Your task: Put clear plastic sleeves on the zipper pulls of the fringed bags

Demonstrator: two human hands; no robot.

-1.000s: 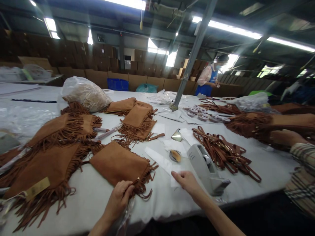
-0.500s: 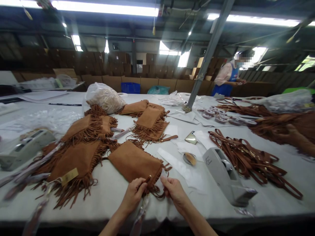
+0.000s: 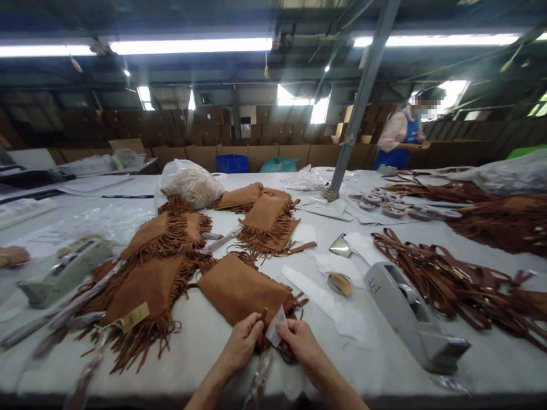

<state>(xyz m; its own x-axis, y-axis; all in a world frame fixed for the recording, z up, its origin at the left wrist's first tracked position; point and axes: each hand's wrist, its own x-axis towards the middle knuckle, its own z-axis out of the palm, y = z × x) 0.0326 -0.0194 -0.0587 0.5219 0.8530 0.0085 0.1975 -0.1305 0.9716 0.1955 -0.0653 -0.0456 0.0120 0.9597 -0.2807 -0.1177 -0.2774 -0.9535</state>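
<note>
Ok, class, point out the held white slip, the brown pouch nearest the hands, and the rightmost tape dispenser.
White slip (image 3: 276, 329): head view, middle.
Brown pouch (image 3: 243, 287): head view, flat panel.
Tape dispenser (image 3: 408, 323): head view, body's side.

The right hand (image 3: 304, 343), a second ago at the white paper strips (image 3: 320, 296), is now beside the left hand (image 3: 241, 343) at the bag's (image 3: 243, 289) near corner, pinching a small paper piece (image 3: 275, 330); the view swings left, bringing a second tape dispenser (image 3: 66, 272) and a blurred tan shape (image 3: 13, 256), perhaps a hand, while a checked sleeve drops out
</note>
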